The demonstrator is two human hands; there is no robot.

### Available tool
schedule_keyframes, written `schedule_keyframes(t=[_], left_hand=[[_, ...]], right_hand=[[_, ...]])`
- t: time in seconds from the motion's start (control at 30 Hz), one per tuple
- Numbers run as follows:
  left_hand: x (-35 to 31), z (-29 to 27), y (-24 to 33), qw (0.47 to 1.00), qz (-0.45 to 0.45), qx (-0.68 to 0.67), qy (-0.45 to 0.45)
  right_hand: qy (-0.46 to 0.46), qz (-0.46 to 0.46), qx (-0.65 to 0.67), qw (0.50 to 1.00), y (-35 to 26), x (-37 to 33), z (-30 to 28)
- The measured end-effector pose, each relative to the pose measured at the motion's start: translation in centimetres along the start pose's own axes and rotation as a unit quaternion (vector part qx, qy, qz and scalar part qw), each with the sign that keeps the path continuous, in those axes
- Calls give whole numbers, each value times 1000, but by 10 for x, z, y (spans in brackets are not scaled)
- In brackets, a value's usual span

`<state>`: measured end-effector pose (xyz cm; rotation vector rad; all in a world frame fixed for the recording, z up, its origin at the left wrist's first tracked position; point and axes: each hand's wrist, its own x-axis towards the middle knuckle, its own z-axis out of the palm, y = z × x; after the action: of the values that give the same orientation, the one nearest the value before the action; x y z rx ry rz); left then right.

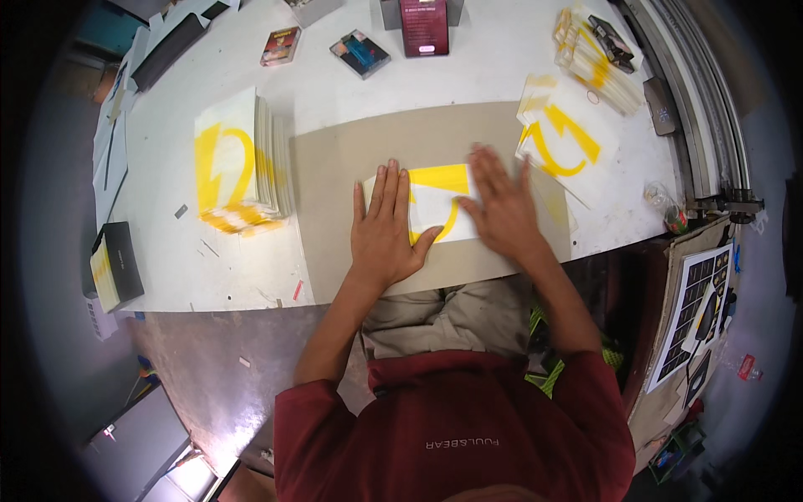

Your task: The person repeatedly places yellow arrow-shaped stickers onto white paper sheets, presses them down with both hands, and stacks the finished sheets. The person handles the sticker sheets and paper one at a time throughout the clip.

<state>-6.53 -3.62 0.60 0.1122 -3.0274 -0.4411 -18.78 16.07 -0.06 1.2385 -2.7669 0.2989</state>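
A white sheet of paper with a yellow printed design (441, 181) lies on a grey-beige board (330, 167) in front of me. Flat on its left end rests my left hand (385, 222), fingers stretched and thumb spread out. Over the right end is my right hand (505, 209), its fingers extended and partly smeared by motion. Whether the right palm presses on the paper I cannot tell. To the left stands a thick stack of matching yellow-and-white sheets (230, 163). More such sheets (560, 142) lie loose just right of the board.
Far right, a pile of yellow-and-white sheets (598, 75) carries a black packet (612, 43). Small boxes (279, 47) and a blue-and-black pack (360, 54) lie at the back beside a propped phone (424, 29). A metal rail (698, 92) edges the right side; a plastic bottle (667, 207) lies near it.
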Motion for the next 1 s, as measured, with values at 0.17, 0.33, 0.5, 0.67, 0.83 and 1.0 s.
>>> schedule_keyframes(t=[0.17,0.33,0.5,0.67,0.83,1.0], left_hand=[[-1,-2,6,1000,-19,13,17],[-8,5,23,996,-40,53,52],[-8,10,19,999,-32,0,43],[-6,10,19,999,-36,18,25],[-12,9,25,997,-45,38,43],[-8,16,19,996,-36,-2,78]], right_hand=[[127,60,21,990,21,-44,-16],[206,299,-17,932,44,-95,-18],[151,406,149,889,40,-108,-29],[249,126,222,934,-41,-78,-11],[253,103,163,948,-16,-59,2],[223,12,225,948,-39,-10,6]])
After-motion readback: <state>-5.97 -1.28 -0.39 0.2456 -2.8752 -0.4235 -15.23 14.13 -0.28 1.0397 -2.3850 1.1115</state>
